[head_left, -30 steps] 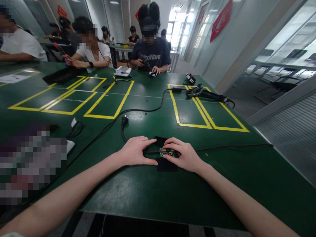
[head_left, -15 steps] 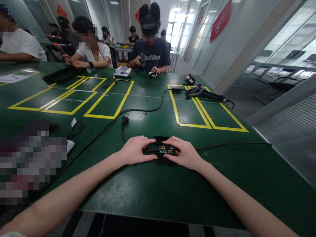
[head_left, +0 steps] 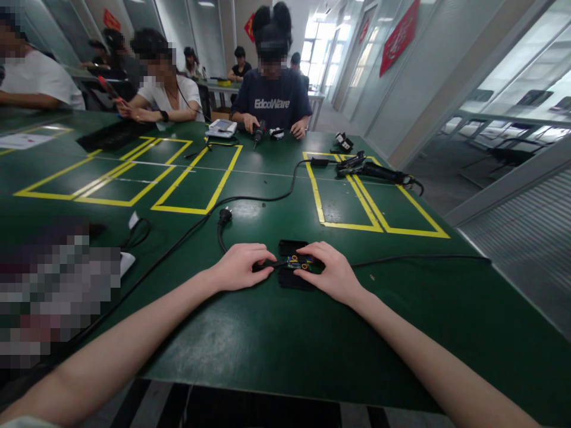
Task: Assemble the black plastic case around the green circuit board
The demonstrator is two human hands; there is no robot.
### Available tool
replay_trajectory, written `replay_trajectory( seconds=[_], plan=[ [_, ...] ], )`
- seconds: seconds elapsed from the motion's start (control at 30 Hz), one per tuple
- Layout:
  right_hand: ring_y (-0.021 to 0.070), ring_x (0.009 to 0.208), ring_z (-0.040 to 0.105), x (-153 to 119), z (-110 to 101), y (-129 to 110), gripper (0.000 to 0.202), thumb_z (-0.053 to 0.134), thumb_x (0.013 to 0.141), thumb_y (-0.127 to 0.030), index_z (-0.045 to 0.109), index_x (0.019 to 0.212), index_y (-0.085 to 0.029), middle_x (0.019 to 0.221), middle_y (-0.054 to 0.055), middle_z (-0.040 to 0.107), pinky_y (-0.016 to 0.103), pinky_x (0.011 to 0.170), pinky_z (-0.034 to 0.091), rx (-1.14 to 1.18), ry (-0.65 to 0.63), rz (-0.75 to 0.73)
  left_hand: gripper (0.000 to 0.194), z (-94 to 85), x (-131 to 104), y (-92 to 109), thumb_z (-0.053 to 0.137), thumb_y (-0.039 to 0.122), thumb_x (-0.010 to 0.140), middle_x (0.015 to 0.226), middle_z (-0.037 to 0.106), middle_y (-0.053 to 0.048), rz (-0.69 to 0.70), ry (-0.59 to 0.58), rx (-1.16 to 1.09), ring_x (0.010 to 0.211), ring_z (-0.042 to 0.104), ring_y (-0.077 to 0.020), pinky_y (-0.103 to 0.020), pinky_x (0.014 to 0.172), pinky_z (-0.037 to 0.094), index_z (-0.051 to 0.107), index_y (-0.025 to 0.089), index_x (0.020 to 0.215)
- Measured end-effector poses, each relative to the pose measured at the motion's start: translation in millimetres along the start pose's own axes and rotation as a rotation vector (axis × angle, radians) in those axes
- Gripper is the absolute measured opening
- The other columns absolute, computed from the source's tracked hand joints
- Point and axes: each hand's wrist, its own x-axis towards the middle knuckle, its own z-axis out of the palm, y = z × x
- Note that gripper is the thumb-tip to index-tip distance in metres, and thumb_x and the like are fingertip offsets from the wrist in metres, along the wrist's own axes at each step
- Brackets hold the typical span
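Observation:
A small green circuit board (head_left: 293, 262) with copper-coloured coils lies between the two halves of an opened black plastic case, the far half (head_left: 292, 246) and the near half (head_left: 292, 280). My left hand (head_left: 247, 266) is at the board's left, with thumb and forefinger closed around the black cable (head_left: 280, 264) that leads to it. My right hand (head_left: 328, 270) curves over the right end, its thumb and forefinger apart on either side of the board and above the case halves. That hand hides the board's right end. A black power plug (head_left: 225, 216) lies beyond my left hand.
A thin cable (head_left: 419, 258) runs right, and a longer one (head_left: 250, 198) winds across the green table (head_left: 267, 351). Yellow tape (head_left: 352, 226) marks rectangles. A black tool-like device (head_left: 375, 171) lies far right. A person opposite holds a power drill (head_left: 259, 132). Blurred things fill the left edge.
My left hand has drawn back a little leftward and its fingers have narrowed onto the cable. Board, case and right hand have shifted slightly away from me. The person opposite has lowered the drill.

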Motion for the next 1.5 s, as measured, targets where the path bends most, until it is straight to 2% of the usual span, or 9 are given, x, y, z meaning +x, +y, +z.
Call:
replay_trajectory(
  seconds=[0.33,0.5,0.57,0.67,0.77,0.83,1.03,1.2,1.5],
  plan=[
    [0.0266,0.102,0.07,0,3,1,0.025,0.076,0.091,-0.033,0.073,0.115,-0.024,0.109,0.008,0.074,0.043,0.089,0.061,-0.014,-0.01,0.027,0.014,-5.2,4,0,0.05,0.024,0.099,0.09,0.066,-0.004,0.006,-0.01,0.12,0.082,0.064,-0.0181,-0.029,0.074,0.049,0.064,0.019,0.097],
    [0.0273,0.111,0.07,0,-4,4,0.034,0.068,0.096,-0.037,0.068,0.127,-0.024,0.123,0.01,0.07,0.043,0.096,0.06,0.003,-0.008,0.005,0.012,-7.0,3,-6,0.05,0.024,0.098,0.087,0.064,-0.002,-0.021,-0.007,0.125,0.075,0.061,-0.017,-0.028,0.072,0.048,0.061,0.02,0.095],
    [0.0262,0.105,0.071,-1,-12,10,0.034,0.066,0.096,-0.035,0.066,0.127,-0.022,0.125,0.011,0.068,0.041,0.092,0.06,0.003,-0.013,0.006,0.011,-7.8,2,-9,0.051,0.024,0.096,0.085,0.064,-0.001,-0.038,0.006,0.118,0.073,0.06,-0.0166,-0.028,0.07,0.047,0.06,0.02,0.094],
    [0.023,0.09,0.069,-1,-24,21,0.025,0.067,0.092,-0.028,0.066,0.116,-0.021,0.117,0.01,0.068,0.038,0.08,0.06,0.003,-0.053,0.005,0.01,-7.9,1,-12,0.051,0.024,0.096,0.084,0.063,-0.001,-0.05,0.013,0.111,0.072,0.06,-0.0165,-0.028,0.07,0.046,0.06,0.02,0.093],
    [0.0242,0.092,0.068,0,-31,32,0.009,0.067,0.089,-0.024,0.065,0.098,-0.022,0.104,0.008,0.07,0.038,0.08,0.058,-0.009,-0.112,-0.037,0.01,-6.9,1,-13,0.051,0.024,0.097,0.085,0.064,-0.001,-0.046,0.006,0.125,0.073,0.061,-0.0173,-0.028,0.071,0.047,0.06,0.02,0.094],
    [0.024,0.09,0.067,0,-32,37,0.003,0.065,0.093,-0.025,0.064,0.091,-0.022,0.097,0.007,0.069,0.037,0.078,0.057,-0.012,-0.142,-0.059,0.012,-5.8,1,-13,0.049,0.025,0.099,0.089,0.065,-0.002,-0.044,0.001,0.143,0.077,0.063,-0.0184,-0.029,0.073,0.049,0.06,0.02,0.097],
    [0.0221,0.084,0.067,2,-33,38,0.021,0.051,0.106,-0.033,0.065,0.094,-0.022,0.091,0.007,0.069,0.034,0.076,0.055,-0.024,-0.184,-0.012,0.026,-1.6,1,-17,0.037,0.029,0.109,0.098,0.068,-0.006,-0.043,-0.004,0.184,0.088,0.068,-0.0216,-0.033,0.08,0.053,0.061,0.019,0.108],
    [0.0209,0.078,0.067,2,-34,37,0.032,0.043,0.109,-0.04,0.065,0.094,-0.023,0.087,0.007,0.069,0.032,0.072,0.053,-0.081,-0.224,0.013,0.03,-0.2,0,-18,0.034,0.03,0.11,0.097,0.069,-0.007,-0.047,-0.019,0.17,0.089,0.068,-0.0222,-0.033,0.082,0.053,0.062,0.018,0.108],
    [0.0174,0.061,0.06,1,-42,28,0.042,0.033,0.11,-0.044,0.055,0.081,-0.023,0.068,0.002,0.063,0.028,0.062,0.04,-0.08,-0.309,0.091,0.031,-8.3,-2,-9,0.036,0.034,0.109,0.09,0.068,-0.003,-0.096,-0.066,-0.101,0.079,0.064,-0.0186,-0.029,0.076,0.048,0.062,0.019,0.1]
  ],
)
